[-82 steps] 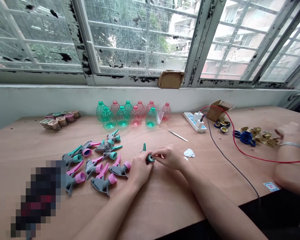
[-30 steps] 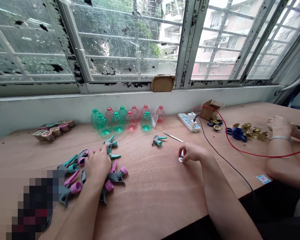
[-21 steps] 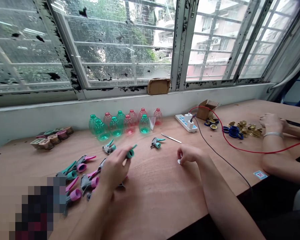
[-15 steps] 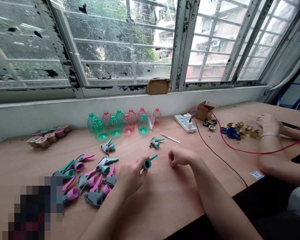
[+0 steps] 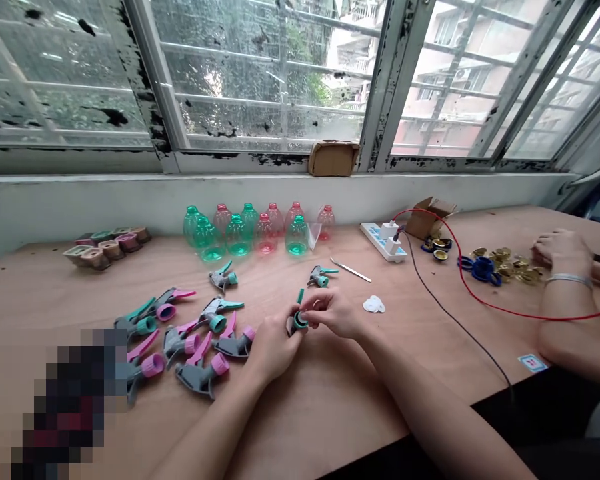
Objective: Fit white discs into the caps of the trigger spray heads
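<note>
My left hand is closed round a grey and teal spray trigger head, its collar opening facing up toward me. At that opening, the fingers of my right hand are pinched together; whatever they hold is too small and covered to name. A little pile of white discs lies on the table right of my right hand. Several more trigger heads, some with pink collars and some with teal ones, lie to the left. One teal trigger head rests just beyond my hands.
Green bottles and red bottles stand near the wall. Tweezers and a power strip with a red cable lie right of them. Another person's hand is beside gold and blue parts at far right.
My right hand has moved left from the table to the trigger head's collar, uncovering the white discs. The trigger head has turned so its lever points more upward. The view has shifted slightly.
</note>
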A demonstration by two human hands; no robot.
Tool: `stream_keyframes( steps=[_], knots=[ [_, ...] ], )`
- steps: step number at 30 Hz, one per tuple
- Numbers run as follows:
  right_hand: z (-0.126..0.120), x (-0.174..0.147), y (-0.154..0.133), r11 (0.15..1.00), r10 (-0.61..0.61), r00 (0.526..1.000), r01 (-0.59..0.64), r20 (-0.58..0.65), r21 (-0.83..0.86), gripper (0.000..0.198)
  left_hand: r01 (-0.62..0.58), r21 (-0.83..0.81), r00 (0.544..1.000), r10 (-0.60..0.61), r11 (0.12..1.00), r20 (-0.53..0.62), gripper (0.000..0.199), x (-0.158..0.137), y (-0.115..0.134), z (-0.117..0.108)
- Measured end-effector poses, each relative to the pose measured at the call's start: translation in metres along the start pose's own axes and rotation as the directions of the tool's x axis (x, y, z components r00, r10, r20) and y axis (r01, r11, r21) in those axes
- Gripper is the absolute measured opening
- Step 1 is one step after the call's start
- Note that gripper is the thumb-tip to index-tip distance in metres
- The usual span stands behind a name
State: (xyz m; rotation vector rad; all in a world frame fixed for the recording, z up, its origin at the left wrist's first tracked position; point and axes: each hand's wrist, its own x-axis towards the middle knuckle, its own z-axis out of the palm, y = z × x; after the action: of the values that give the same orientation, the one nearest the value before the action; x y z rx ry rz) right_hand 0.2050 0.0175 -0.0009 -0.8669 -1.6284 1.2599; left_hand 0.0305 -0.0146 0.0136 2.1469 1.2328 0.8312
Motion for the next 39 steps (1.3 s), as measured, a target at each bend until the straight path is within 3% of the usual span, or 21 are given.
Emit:
stream_keyframes(
  steps=[6,10,15,18,24,31,39],
  knots=[
    [0.001,0.0,0.016,0.99,-0.058,0.995,0.046,-0.086,-0.133,0.029,0.02,-0.015,0.999,-0.021,1.0,-0.043,0.026,-0.002,-0.007,0.006],
    [0.005,0.0,0.02,0.945,-0.191,0.978,0.16,-0.084,-0.284,0.022,0.056,-0.041,0.996,-0.059,0.998,-0.07,0.024,-0.002,-0.012,0.01],
    [0.007,-0.003,0.016,0.836,-0.361,0.933,0.315,-0.017,-0.45,0.013,0.071,-0.037,0.994,-0.074,0.997,-0.083,0.025,-0.001,-0.013,0.011],
    [0.005,-0.005,0.014,0.774,-0.384,0.923,0.335,0.022,-0.537,0.012,0.044,-0.021,0.994,-0.045,0.999,-0.1,0.027,-0.001,-0.014,0.011],
    [0.003,-0.01,0.01,0.557,-0.361,0.926,0.308,0.11,-0.771,0.012,-0.027,0.039,0.994,0.031,0.999,-0.108,0.027,0.0,-0.017,0.013],
    [0.003,-0.009,0.014,0.609,-0.296,0.952,0.249,0.075,-0.753,0.011,-0.019,0.086,0.994,0.028,0.996,-0.103,0.027,0.001,-0.019,0.015],
    [0.001,-0.007,0.019,0.64,-0.318,0.943,0.286,0.092,-0.713,0.01,-0.021,0.065,0.994,0.028,0.998,-0.109,0.026,0.0,-0.019,0.016]
  ],
)
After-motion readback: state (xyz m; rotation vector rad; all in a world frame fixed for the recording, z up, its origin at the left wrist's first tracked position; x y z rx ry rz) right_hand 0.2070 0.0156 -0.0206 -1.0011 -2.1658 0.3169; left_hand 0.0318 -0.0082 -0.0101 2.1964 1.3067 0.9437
